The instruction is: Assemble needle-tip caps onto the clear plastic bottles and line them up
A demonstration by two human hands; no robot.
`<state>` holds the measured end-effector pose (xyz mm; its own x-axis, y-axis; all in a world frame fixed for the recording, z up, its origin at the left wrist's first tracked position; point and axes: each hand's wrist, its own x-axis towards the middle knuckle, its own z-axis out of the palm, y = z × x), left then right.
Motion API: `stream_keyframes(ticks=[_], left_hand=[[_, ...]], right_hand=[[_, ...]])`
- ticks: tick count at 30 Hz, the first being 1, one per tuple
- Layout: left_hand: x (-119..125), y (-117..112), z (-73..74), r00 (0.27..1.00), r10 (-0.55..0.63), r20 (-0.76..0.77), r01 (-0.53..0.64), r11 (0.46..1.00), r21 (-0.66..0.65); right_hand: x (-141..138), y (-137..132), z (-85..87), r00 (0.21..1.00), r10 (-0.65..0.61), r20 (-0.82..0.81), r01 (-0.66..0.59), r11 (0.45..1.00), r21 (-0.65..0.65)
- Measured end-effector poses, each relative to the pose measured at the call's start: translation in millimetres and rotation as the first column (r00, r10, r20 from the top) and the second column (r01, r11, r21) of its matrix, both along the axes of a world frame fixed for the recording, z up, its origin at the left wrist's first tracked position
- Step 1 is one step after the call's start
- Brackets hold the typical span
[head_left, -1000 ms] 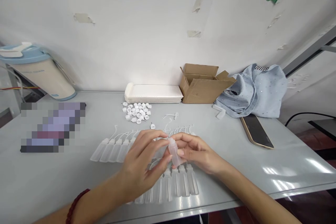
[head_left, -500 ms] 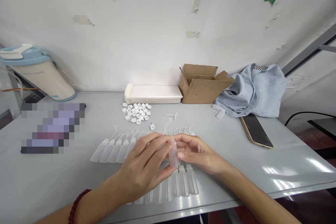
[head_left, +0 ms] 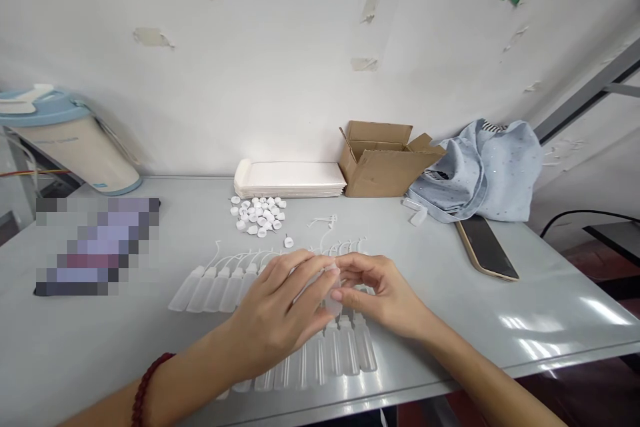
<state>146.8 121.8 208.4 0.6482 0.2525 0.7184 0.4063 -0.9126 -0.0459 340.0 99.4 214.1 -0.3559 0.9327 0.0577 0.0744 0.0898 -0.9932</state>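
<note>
Between my two hands is a small translucent plastic bottle (head_left: 334, 301), its lower end pointing down toward me. My left hand (head_left: 280, 310) grips it from the left, fingers over its top. From the right, the thumb and fingers of my right hand (head_left: 377, 290) pinch the same bottle; its neck is mostly hidden. Under and in front of my hands lies a row of clear bottles (head_left: 349, 347). A second row of frosted bottles (head_left: 200, 290), with thin white strips curving from their necks, lies behind and to the left, partly covered by my left hand.
White caps (head_left: 260, 213) with thin tips lie piled near the wall, and one cap (head_left: 289, 241) sits apart. Behind are a stack of white envelopes (head_left: 295, 177) and an open cardboard box (head_left: 395, 173). A phone (head_left: 485, 250) and blue cloth bag (head_left: 490, 173) lie right; a large cup (head_left: 75, 140) stands left.
The bottle has shifted slightly and is more covered by my right thumb and fingers. My right hand has closed in on it a little. The whole view has moved slightly.
</note>
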Motion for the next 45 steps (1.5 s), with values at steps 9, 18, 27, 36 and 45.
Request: stream_keyframes(ticks=[9,18,27,36,45], left_hand=[[25,-5,9.1,0.97,-0.198,-0.138,0.157,0.952,-0.264],[60,-30,3.2,0.936,-0.263,-0.232,0.147,0.895,-0.42],[66,-36,-9.5,0.919,-0.174,-0.353,0.037,0.931,-0.363],[63,-40,-14.1,0.901,-0.179,-0.394,0.028,0.933,-0.36],[61,-42,-11.3,0.872,-0.189,-0.451,0.011,0.93,-0.368]], right_hand=[[45,2,31.2,0.82,0.333,0.465,-0.327,0.94,-0.096],[72,2,29.4,0.636,0.54,0.551,-0.451,0.84,-0.302],[72,10,25.4,0.626,0.565,0.538,-0.379,0.823,-0.423],[66,12,23.0,0.602,0.609,0.517,-0.431,0.792,-0.432],[63,13,23.6,0.58,0.622,0.527,-0.436,0.783,-0.444]])
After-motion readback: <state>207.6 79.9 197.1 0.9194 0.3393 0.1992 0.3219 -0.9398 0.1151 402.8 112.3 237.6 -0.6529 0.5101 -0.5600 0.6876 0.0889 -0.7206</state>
